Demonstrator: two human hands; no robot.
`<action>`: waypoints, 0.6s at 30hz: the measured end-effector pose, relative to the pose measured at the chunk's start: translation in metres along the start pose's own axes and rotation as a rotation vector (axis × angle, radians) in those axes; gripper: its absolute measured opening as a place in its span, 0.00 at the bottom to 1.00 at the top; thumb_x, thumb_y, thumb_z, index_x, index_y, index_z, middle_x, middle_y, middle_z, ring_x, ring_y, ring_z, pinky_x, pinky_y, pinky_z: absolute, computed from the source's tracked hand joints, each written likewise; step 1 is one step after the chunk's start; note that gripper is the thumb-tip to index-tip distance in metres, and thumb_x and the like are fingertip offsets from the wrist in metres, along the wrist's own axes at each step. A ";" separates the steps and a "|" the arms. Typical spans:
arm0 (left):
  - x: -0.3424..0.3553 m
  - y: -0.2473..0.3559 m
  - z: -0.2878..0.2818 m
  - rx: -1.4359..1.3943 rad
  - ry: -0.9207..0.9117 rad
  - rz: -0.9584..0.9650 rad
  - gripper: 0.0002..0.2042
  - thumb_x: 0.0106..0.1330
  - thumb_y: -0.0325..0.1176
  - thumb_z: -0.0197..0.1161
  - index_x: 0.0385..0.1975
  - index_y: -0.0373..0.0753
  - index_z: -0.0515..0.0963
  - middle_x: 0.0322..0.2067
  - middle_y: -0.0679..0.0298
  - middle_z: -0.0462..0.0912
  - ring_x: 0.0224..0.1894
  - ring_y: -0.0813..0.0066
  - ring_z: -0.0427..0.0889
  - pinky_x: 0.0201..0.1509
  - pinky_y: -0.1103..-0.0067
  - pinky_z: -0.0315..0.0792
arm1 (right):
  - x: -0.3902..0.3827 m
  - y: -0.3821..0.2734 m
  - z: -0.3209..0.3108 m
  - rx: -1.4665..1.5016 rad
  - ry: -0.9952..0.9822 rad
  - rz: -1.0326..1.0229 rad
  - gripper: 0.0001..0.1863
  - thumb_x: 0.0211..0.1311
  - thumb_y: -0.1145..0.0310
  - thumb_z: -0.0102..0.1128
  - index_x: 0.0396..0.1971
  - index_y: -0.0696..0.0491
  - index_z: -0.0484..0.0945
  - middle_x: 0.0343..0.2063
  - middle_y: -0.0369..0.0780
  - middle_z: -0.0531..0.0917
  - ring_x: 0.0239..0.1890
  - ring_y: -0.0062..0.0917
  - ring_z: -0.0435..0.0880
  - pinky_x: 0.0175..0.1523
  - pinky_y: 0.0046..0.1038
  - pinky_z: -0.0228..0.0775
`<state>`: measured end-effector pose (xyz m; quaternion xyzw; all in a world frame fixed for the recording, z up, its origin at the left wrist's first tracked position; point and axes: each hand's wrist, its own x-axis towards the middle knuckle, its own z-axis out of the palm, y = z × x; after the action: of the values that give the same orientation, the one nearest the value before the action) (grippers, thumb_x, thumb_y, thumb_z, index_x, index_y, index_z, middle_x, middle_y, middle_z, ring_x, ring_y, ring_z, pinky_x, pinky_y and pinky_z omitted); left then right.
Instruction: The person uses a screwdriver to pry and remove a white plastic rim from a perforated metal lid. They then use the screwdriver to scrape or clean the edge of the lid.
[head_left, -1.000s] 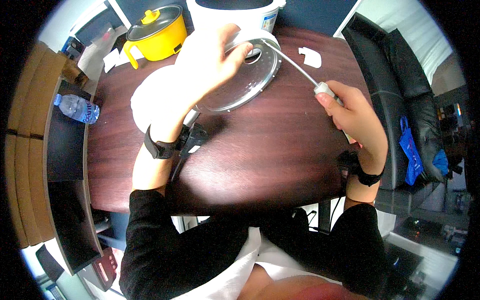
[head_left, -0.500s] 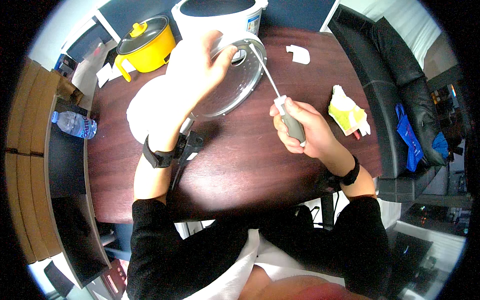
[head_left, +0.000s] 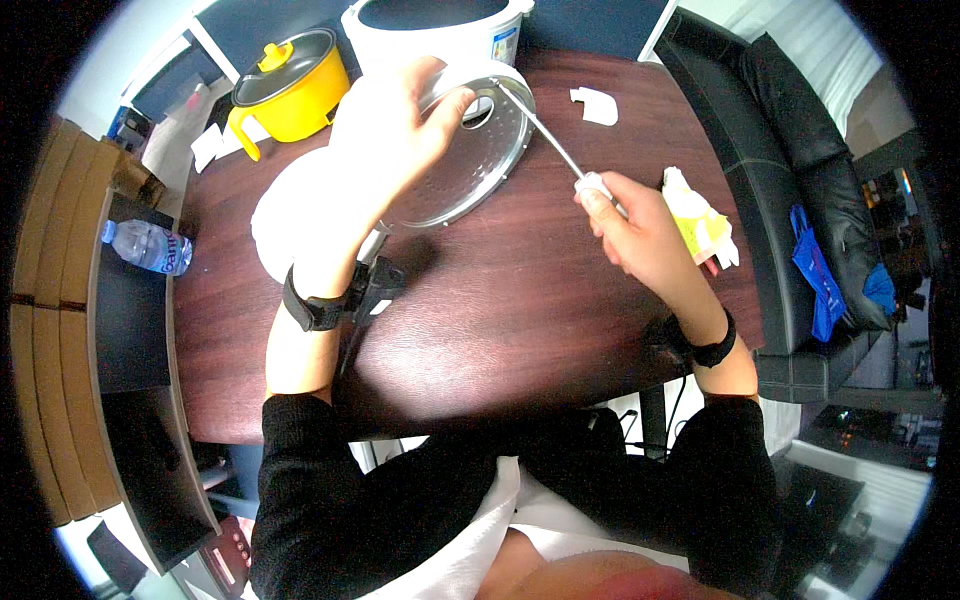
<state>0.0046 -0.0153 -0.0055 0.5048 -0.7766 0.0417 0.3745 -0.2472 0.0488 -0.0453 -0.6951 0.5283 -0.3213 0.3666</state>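
My left hand [head_left: 395,125], overexposed, is closed around the edge of a white rice cooker lid [head_left: 280,215], holding it tilted on the table. The lid's round, dotted metal inner plate [head_left: 470,180] faces me, with a hole near its upper part. In my right hand [head_left: 640,225] is a screwdriver [head_left: 548,135] with a long metal shaft and a light handle, mostly covered by my fingers. Its tip meets the lid near the top of the plate's rim; a screw there is too small to make out.
The white cooker body [head_left: 430,42] stands behind the lid, a yellow lidded pot [head_left: 300,105] to its left. A white plastic piece [head_left: 597,106] and a crumpled yellow-green wrapper [head_left: 700,228] lie right. A black cord [head_left: 378,285] rests by my left wrist; a water bottle [head_left: 150,248] lies left.
My right hand has shifted right and turned around the screwdriver handle, so the shaft leans more sideways. The tip stays by the rim; my left hand and the lid hardly move.
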 end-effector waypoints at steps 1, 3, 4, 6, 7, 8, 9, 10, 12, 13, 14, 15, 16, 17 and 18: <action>0.000 0.000 0.001 -0.009 -0.003 0.004 0.19 0.60 0.46 0.62 0.40 0.36 0.80 0.29 0.47 0.83 0.35 0.53 0.84 0.42 0.66 0.76 | 0.003 0.003 -0.004 -0.163 0.084 -0.132 0.14 0.67 0.59 0.54 0.31 0.57 0.75 0.19 0.42 0.79 0.19 0.33 0.79 0.23 0.31 0.68; 0.000 -0.002 0.000 -0.020 -0.006 0.008 0.19 0.60 0.46 0.62 0.40 0.36 0.80 0.29 0.47 0.83 0.35 0.53 0.84 0.42 0.66 0.76 | 0.002 -0.010 -0.009 -0.350 0.188 -0.224 0.14 0.62 0.61 0.59 0.30 0.59 0.75 0.23 0.50 0.80 0.28 0.46 0.81 0.32 0.38 0.70; -0.001 -0.001 0.000 -0.016 -0.012 -0.001 0.19 0.60 0.46 0.62 0.40 0.36 0.80 0.29 0.47 0.83 0.35 0.53 0.84 0.42 0.66 0.76 | 0.002 -0.011 -0.012 -0.386 0.218 -0.264 0.14 0.62 0.61 0.59 0.30 0.58 0.76 0.23 0.49 0.80 0.28 0.45 0.81 0.32 0.38 0.70; -0.001 0.001 -0.002 -0.012 -0.023 -0.015 0.19 0.60 0.46 0.62 0.40 0.36 0.80 0.29 0.47 0.82 0.35 0.53 0.84 0.42 0.66 0.76 | 0.001 -0.013 -0.018 -0.459 0.282 -0.344 0.13 0.62 0.61 0.59 0.30 0.58 0.76 0.22 0.49 0.80 0.27 0.44 0.81 0.31 0.37 0.70; -0.001 0.000 -0.002 -0.012 -0.009 0.002 0.19 0.60 0.46 0.62 0.40 0.36 0.80 0.29 0.47 0.82 0.35 0.53 0.84 0.42 0.66 0.76 | -0.001 -0.016 -0.020 -0.457 0.272 -0.316 0.13 0.61 0.62 0.60 0.31 0.58 0.76 0.22 0.49 0.80 0.27 0.44 0.81 0.31 0.37 0.70; -0.001 -0.002 0.000 -0.012 0.003 0.020 0.19 0.60 0.46 0.62 0.40 0.36 0.80 0.28 0.47 0.82 0.35 0.53 0.84 0.42 0.66 0.76 | -0.002 -0.013 -0.022 -0.468 0.265 -0.329 0.13 0.61 0.62 0.60 0.31 0.58 0.76 0.22 0.49 0.80 0.27 0.44 0.81 0.30 0.37 0.70; -0.001 -0.004 0.001 -0.012 0.015 0.037 0.19 0.60 0.46 0.62 0.40 0.36 0.80 0.28 0.47 0.82 0.35 0.53 0.84 0.42 0.66 0.76 | -0.002 -0.010 -0.023 -0.479 0.258 -0.342 0.13 0.61 0.62 0.60 0.31 0.58 0.76 0.22 0.49 0.80 0.26 0.44 0.81 0.30 0.37 0.70; 0.000 -0.004 0.000 -0.030 0.006 0.029 0.18 0.60 0.46 0.62 0.40 0.36 0.80 0.28 0.47 0.82 0.35 0.53 0.84 0.42 0.66 0.76 | -0.003 -0.009 -0.023 -0.490 0.250 -0.356 0.12 0.61 0.62 0.60 0.31 0.58 0.76 0.22 0.49 0.80 0.26 0.44 0.81 0.30 0.37 0.70; 0.001 -0.005 0.001 -0.071 -0.014 0.011 0.18 0.60 0.46 0.62 0.40 0.36 0.80 0.28 0.47 0.82 0.34 0.53 0.84 0.41 0.66 0.76 | -0.004 -0.013 -0.023 -0.476 0.200 -0.329 0.13 0.61 0.62 0.60 0.32 0.58 0.76 0.23 0.48 0.80 0.26 0.43 0.81 0.30 0.37 0.70; 0.001 -0.005 0.002 -0.076 -0.009 0.012 0.18 0.60 0.45 0.62 0.40 0.36 0.80 0.28 0.47 0.82 0.34 0.53 0.84 0.41 0.66 0.76 | -0.005 -0.014 -0.023 -0.469 0.175 -0.316 0.13 0.61 0.62 0.60 0.32 0.58 0.76 0.23 0.48 0.80 0.26 0.43 0.81 0.29 0.37 0.70; 0.001 -0.004 0.001 -0.079 -0.004 0.015 0.18 0.60 0.45 0.62 0.40 0.36 0.80 0.27 0.47 0.82 0.34 0.53 0.84 0.41 0.66 0.76 | -0.004 -0.013 -0.023 -0.487 0.200 -0.357 0.13 0.61 0.62 0.60 0.32 0.58 0.76 0.24 0.48 0.80 0.26 0.43 0.81 0.29 0.37 0.70; 0.001 -0.003 0.001 -0.082 0.001 0.018 0.18 0.60 0.45 0.62 0.40 0.36 0.80 0.27 0.48 0.82 0.34 0.53 0.84 0.40 0.66 0.76 | -0.003 -0.011 -0.023 -0.505 0.225 -0.397 0.13 0.60 0.63 0.60 0.33 0.59 0.76 0.24 0.48 0.80 0.26 0.43 0.81 0.29 0.37 0.70; 0.001 -0.002 0.001 -0.085 -0.004 0.014 0.18 0.60 0.45 0.62 0.39 0.36 0.80 0.27 0.48 0.82 0.33 0.53 0.83 0.40 0.66 0.76 | -0.002 -0.009 -0.023 -0.523 0.251 -0.438 0.13 0.60 0.63 0.61 0.33 0.59 0.76 0.24 0.48 0.81 0.27 0.43 0.81 0.30 0.37 0.71; 0.001 -0.002 0.000 -0.087 -0.009 0.010 0.18 0.60 0.45 0.62 0.39 0.36 0.80 0.27 0.48 0.82 0.33 0.53 0.83 0.40 0.66 0.76 | -0.001 -0.009 -0.024 -0.527 0.256 -0.436 0.13 0.60 0.63 0.61 0.33 0.59 0.76 0.25 0.48 0.81 0.27 0.43 0.81 0.30 0.37 0.71; 0.001 -0.001 0.000 -0.090 -0.014 0.006 0.18 0.60 0.45 0.62 0.39 0.36 0.80 0.26 0.48 0.82 0.33 0.53 0.83 0.40 0.66 0.75 | 0.000 -0.009 -0.025 -0.533 0.262 -0.434 0.13 0.60 0.63 0.61 0.34 0.59 0.76 0.26 0.48 0.81 0.27 0.43 0.81 0.30 0.37 0.71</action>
<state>0.0057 -0.0168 -0.0050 0.4852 -0.7819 0.0045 0.3915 -0.2630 0.0461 -0.0243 -0.8151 0.4760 -0.3291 0.0253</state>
